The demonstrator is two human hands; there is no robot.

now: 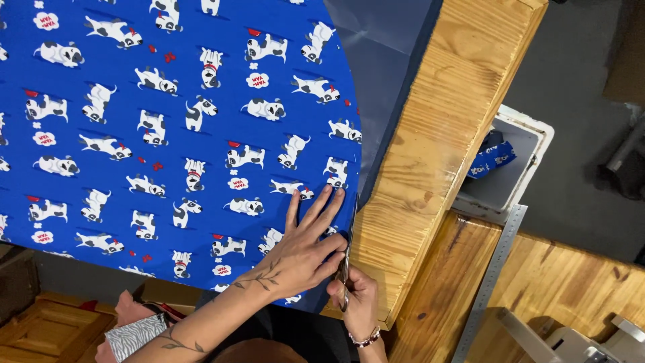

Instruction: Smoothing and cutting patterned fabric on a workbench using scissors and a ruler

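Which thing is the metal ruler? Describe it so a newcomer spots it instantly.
Start at the big blue dog-print fabric spread over the pale wooden table. Look right, past the table's edge, to the darker wooden bench. The long thin steel ruler lies diagonally there, below the grey plastic bin: the only flat, silvery graduated strip around.

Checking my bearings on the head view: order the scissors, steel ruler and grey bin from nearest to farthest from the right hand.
1. Scissors: held in the right hand, at the fabric edge.
2. Steel ruler: to the right, lying on the wooden bench.
3. Grey bin: upper right, beyond the bench.
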